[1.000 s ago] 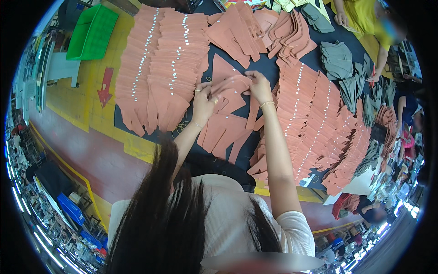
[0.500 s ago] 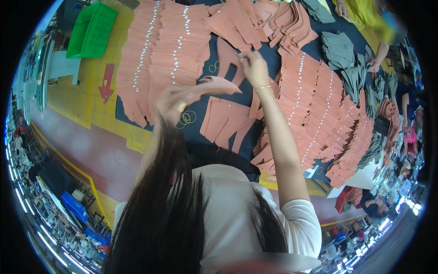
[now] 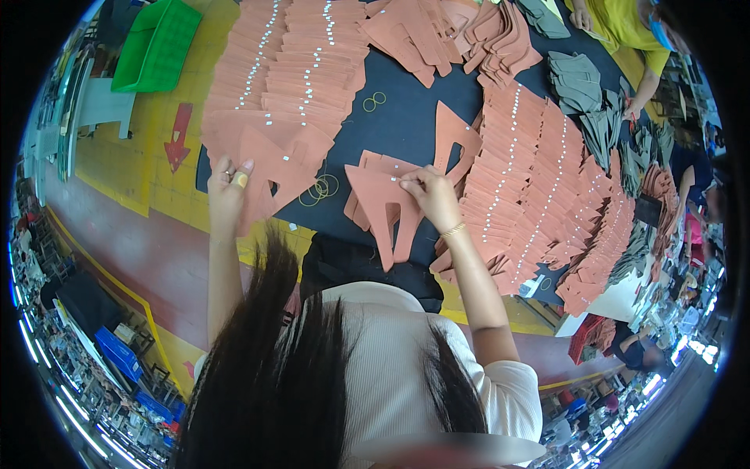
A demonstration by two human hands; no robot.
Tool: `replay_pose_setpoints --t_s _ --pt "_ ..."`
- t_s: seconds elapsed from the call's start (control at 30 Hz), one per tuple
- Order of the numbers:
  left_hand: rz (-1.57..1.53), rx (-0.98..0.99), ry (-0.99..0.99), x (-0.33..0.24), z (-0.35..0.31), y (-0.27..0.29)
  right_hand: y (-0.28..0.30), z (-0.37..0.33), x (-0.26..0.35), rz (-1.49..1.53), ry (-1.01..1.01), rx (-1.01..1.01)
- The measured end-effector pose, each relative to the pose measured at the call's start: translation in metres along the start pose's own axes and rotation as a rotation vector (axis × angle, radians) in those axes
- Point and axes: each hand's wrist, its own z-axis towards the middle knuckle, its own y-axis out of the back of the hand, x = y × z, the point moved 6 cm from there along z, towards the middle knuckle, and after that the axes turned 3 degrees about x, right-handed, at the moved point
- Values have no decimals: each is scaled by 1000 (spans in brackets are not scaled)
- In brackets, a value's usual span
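My left hand [image 3: 227, 187] is closed on the near edge of a salmon-coloured cut piece [image 3: 262, 160], a flat shoe-upper-like shape with a slot. That piece lies over the near end of overlapping rows [image 3: 269, 74] of similar pieces, each with a small white label. My right hand [image 3: 432, 195] pinches the labelled top of another slotted salmon piece [image 3: 383, 205], whose two legs point toward me. Under it more salmon pieces [image 3: 380, 162] show at the edge. Just beyond my right hand, a further slotted piece [image 3: 449, 129] rests on the dark table.
Yellow rubber bands [image 3: 319, 190] lie between my hands on the dark tabletop [image 3: 391, 94]. Long labelled rows [image 3: 519, 172] spread to the right, with grey pieces [image 3: 578, 82] beyond. A green crate [image 3: 156, 47] stands far left. At far right a person in yellow [image 3: 625, 31] reaches over the table.
My left hand has moved left with its piece, onto the left rows. My right hand has come nearer with a slotted piece, now over the near pile.
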Motion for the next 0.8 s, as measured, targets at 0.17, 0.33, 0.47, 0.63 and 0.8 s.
replay_pose_setpoints --t_s 0.17,0.33,0.47,0.63,0.8 --pt "-133 77 74 4 -17 -17 -22 14 -29 -375 78 -184" --pt "-55 88 111 9 -25 -19 -23 17 -42 -454 73 -230" --pt "-113 74 90 10 -30 -17 -25 18 -49 -451 14 -225" --pt "-55 62 63 15 -36 -12 -26 16 -56 -424 -1 -265" --pt "-20 48 80 21 -43 -12 -27 15 -61 -349 44 -318"
